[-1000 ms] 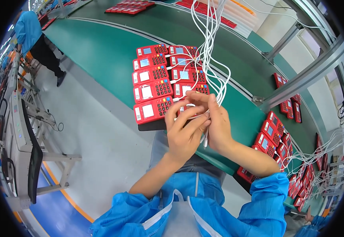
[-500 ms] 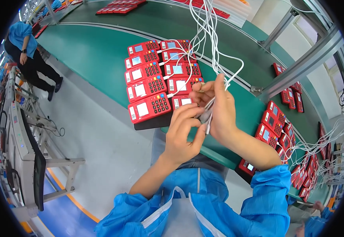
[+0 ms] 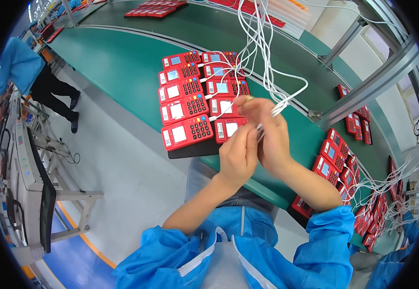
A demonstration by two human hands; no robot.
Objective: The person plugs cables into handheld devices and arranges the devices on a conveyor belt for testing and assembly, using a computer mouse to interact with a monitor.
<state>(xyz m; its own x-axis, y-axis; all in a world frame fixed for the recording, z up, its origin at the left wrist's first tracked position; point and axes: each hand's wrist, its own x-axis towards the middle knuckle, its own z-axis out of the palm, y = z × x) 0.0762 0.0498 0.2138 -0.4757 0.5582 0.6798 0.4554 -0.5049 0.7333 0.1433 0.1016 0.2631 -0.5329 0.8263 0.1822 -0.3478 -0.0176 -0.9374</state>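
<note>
- While the right hand (image 3: 273,139) grasps loose white cables (image 3: 280,108) against its palm, left hand (image 3: 238,156) works close beside it. Both sit at the near right corner of the ten-terminal set (image 3: 197,103).
- Right grip: curled round the cables, likely to keep the ends together and the slack out of the way.
- Left grip: fingertips bunched at the cable ends by the right palm. Can't tell if it's pinching one; hidden.
- Ten-terminal set: red, two columns of five, screens and keypads up, probably so displays stay readable.
- White plugs (image 3: 213,118) sit at the left column's inner edges; gap between columns looks left for them.
- Black tray (image 3: 190,151) pokes out under the set's near edge, presumably carrying it as one batch.
- Cables drop from above, past the set's far right corner; overhead feed likely keeps the bench surface free.
- Green bench (image 3: 113,72) runs under the set and beyond its left side.
- Right of the set: more red terminals (image 3: 331,159), some wired.
- Far left of the set: co-worker (image 3: 21,67) in blue, standing.
- Beyond the set, far side: another red batch (image 3: 154,8).
</note>
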